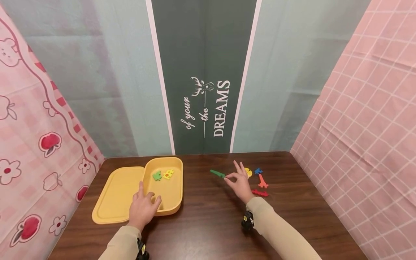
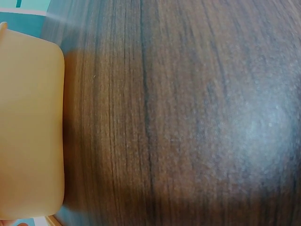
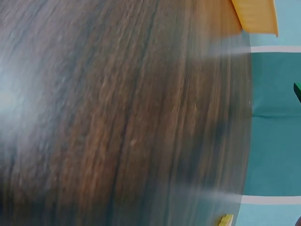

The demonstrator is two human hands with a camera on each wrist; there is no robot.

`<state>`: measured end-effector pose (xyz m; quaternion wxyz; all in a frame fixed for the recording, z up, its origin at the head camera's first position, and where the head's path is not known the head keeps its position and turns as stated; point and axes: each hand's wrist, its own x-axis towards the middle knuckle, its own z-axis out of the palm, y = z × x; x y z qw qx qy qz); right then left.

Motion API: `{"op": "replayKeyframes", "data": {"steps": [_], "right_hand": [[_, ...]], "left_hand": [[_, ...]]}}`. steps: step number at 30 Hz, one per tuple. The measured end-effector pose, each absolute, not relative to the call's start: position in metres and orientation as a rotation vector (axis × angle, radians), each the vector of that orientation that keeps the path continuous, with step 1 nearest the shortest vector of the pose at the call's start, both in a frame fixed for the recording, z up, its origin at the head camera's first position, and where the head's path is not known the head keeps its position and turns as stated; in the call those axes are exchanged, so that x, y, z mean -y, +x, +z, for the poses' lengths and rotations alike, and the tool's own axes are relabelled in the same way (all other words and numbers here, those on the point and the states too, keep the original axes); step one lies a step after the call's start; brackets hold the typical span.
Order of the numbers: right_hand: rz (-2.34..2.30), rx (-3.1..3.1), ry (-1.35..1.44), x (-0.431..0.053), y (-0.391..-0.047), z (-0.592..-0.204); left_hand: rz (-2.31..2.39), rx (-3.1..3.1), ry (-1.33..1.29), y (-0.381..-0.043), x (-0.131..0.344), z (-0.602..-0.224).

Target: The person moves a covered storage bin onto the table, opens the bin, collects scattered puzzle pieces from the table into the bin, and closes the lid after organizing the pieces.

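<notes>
My right hand [image 1: 239, 183] pinches one end of a long, narrow green puzzle-like piece [image 1: 216, 173] between thumb and index finger, its other fingers raised. The piece points away to the left, over the table; its tip [image 3: 298, 92] just shows at the edge of the right wrist view. My left hand [image 1: 143, 207] is at the near left corner of a yellow box [image 1: 179, 195], index finger extended and thumb apart; whether it touches the rim I cannot tell. Inside the box lie a small green piece [image 1: 157, 176] and a yellow piece with orange spots [image 1: 168, 174].
A flat yellow lid [image 1: 113, 195] lies left of the box. Around the right hand are a round yellow piece [image 1: 248, 172], a blue piece [image 1: 258, 171], an orange-red piece [image 1: 262, 181] and a red piece [image 1: 260, 193]. Curtains border the dark wooden table [image 1: 201, 231].
</notes>
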<state>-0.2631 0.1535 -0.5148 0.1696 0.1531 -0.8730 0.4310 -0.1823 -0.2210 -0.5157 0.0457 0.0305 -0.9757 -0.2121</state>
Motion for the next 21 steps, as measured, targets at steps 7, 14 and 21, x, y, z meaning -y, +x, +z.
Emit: {"op": "replayKeyframes", "data": {"steps": [7, 14, 21], "right_hand": [[1.253, 2.460, 0.448, -0.143, -0.263, -0.513], [1.266, 2.459, 0.478, -0.128, -0.267, -0.511], [1.257, 2.450, 0.537, -0.107, -0.269, -0.507]], "left_hand": [[-0.648, 2.973, 0.088, -0.183, 0.222, -0.517], [-0.643, 2.964, 0.075, -0.184, 0.222, -0.520], [-0.645, 2.956, 0.081, -0.184, 0.223, -0.522]]}}
